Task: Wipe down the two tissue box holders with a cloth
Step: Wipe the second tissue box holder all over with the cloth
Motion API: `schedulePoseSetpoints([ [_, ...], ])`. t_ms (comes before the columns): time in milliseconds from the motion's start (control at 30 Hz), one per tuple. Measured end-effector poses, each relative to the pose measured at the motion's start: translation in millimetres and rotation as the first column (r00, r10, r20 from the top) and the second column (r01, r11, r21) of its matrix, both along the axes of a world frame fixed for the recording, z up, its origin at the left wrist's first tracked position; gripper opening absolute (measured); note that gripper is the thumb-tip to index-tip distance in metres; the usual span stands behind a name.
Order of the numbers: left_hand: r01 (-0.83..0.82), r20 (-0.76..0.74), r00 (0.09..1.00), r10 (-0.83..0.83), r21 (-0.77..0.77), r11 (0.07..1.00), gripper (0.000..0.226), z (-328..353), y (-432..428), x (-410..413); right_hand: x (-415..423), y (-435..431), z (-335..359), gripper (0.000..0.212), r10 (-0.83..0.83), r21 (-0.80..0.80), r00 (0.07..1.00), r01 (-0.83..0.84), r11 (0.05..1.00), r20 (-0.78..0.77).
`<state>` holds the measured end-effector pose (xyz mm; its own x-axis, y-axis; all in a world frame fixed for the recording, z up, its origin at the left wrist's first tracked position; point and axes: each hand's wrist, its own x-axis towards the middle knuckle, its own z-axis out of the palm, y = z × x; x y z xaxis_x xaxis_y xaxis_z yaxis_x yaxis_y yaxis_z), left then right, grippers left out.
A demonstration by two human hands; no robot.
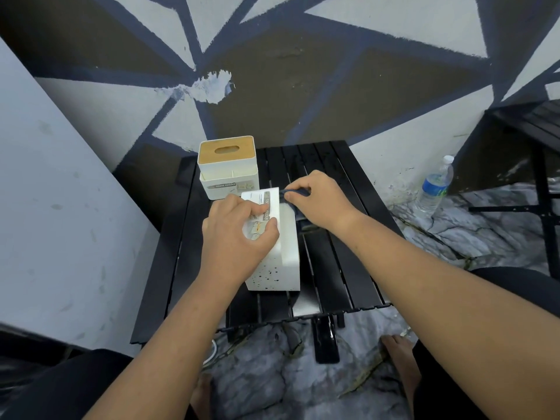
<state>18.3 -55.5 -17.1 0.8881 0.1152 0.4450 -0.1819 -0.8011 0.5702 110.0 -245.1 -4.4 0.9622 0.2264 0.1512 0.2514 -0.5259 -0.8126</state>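
The black slatted table (333,237) carries the task's things. Count: two tissue box holders, one cloth, two hands at work.

The upright holder (227,174) stands at the far-left corner of the table with its slotted wooden lid on top; no hand touches it. The tipped holder (291,234) lies on its side at the middle of the table, labelled face up.

The left hand (239,234) grips the tipped holder, fingers curled over the label and thumb against the near edge. The right hand (321,201) pinches the dark cloth (295,194) between thumb and fingers at the holder's far right corner.

One water bottle (435,186) stands on the floor, well apart.

Handling, as a judgement: both holders appear to be rigid, light, smooth plastic, so they are likely to slide on the slats under wiping pressure. Brace across the broad faces, not the lid. The cloth is soft and bunches easily.
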Motion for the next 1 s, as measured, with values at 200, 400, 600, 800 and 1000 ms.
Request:
schedulePoseSetpoints([
  [200, -0.033, 0.009, 0.999, 0.032, 0.037, 0.999, 0.042, 0.6, -2.6, 0.1, -56.1, -17.5, -10.0, 0.013, 0.075, -0.015, 0.996, -0.075, 0.997, 0.044],
  [400, -0.014, -0.018, 1.0, 0.015, 0.035, 0.999, 0.041, 2.8, -4.2, -6.5, -73.6, -30.4, -7.8, 0.012, 0.014, 0.039, 1.0, -0.014, 0.999, 0.004],
  [600, 0.012, 0.005, 1.0, -0.01, -0.269, 0.963, 0.029, -0.3, -0.9, -32.0, -65.0, -34.0, 1.0, 0.012, -0.07, 0.193, 0.997, 0.065, 0.979, 0.017],
  [800, 0.044, 0.051, 0.998, -0.029, -0.328, 0.944, 0.033, 10.9, 15.7, -44.7, -57.5, -23.7, 3.2, 0.012, -0.068, 0.198, 0.997, 0.058, 0.978, 0.042],
  [1000, 0.054, -0.014, 0.998, -0.059, -0.21, 0.976, 0.051, 8.9, 31.3, -63.9, -57.5, -5.9, 17.6, 0.014, 0.011, 0.228, 0.996, -0.032, 0.973, 0.093],
])
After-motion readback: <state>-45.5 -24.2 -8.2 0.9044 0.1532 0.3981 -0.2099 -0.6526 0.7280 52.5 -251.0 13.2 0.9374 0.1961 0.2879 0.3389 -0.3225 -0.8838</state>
